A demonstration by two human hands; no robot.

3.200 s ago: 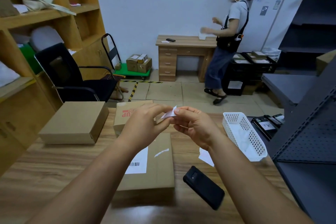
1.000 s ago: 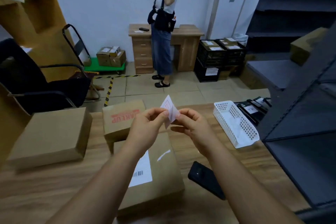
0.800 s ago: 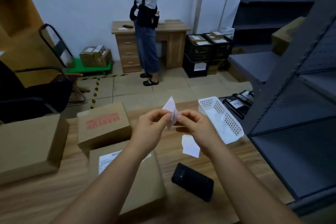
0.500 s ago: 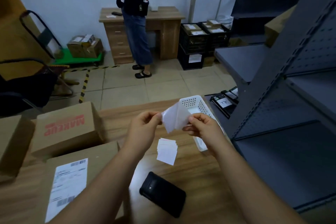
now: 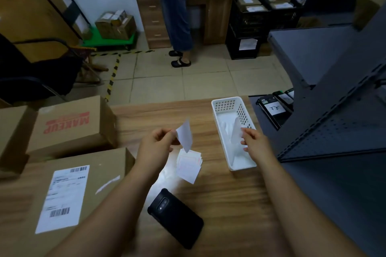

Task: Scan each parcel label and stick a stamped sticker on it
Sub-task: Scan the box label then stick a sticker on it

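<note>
Head view: the left hand (image 5: 155,148) is pinching a white sticker (image 5: 184,135) by its edge between thumb and fingertips, holding it up above the table (image 5: 219,194). The right hand (image 5: 253,144) is pinching a thin translucent backing sheet (image 5: 236,131) and is holding it over the white basket (image 5: 224,104), which is sitting on the table directly under and beyond that hand. The two hands are standing well apart, each gripping its own piece.

Just below the left hand, between both forearms, a small stack of stickers (image 5: 189,165) with red printing is lying flat on the table. Nearer the person, between the forearms, a black handheld device (image 5: 175,218) is lying face down on the wood; whether it is a scanner or a phone cannot be told.

To the left of the left forearm, a cardboard parcel (image 5: 100,175) is lying flat, carrying a white shipping label (image 5: 62,196) with barcodes at its top and bottom. Beyond this parcel, left of the left hand, a second box printed MAKEUP (image 5: 69,125) in red is resting on the table, and a third carton (image 5: 12,135) is sitting at the far left edge.

To the right of the right hand, a dark metal shelf unit (image 5: 334,131) is standing beside the table. Beyond both hands, across a tiled floor (image 5: 167,85), another person (image 5: 177,14) is standing at a wooden desk (image 5: 213,2), seen only from the waist down
</note>
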